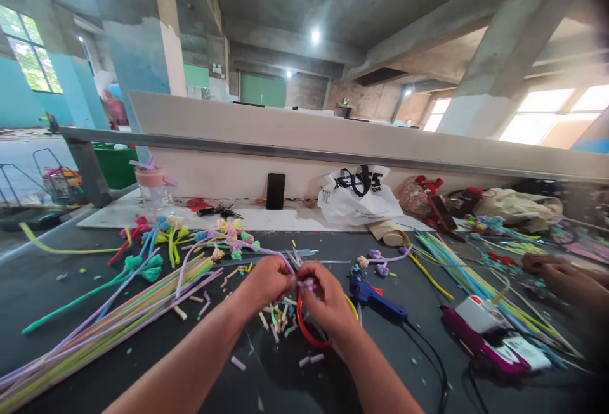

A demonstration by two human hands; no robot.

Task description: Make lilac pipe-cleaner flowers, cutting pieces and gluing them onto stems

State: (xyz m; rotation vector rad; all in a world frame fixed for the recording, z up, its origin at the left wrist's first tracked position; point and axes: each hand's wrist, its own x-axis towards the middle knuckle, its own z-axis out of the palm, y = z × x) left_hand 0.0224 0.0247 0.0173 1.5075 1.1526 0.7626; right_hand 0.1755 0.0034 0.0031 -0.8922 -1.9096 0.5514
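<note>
Fingers (288,284) of my left hand (269,279) and right hand (324,293) pinch, over the worktop (285,388), a lilac fuzzy stem (281,256) that should feel light, soft and easily bent, best held near its tip without crushing the fuzz.

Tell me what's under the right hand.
Beneath the right hand, part of a red ring-shaped item shows, with cut pieces beside it on the dark tabletop. The hand covers the rest.
</note>
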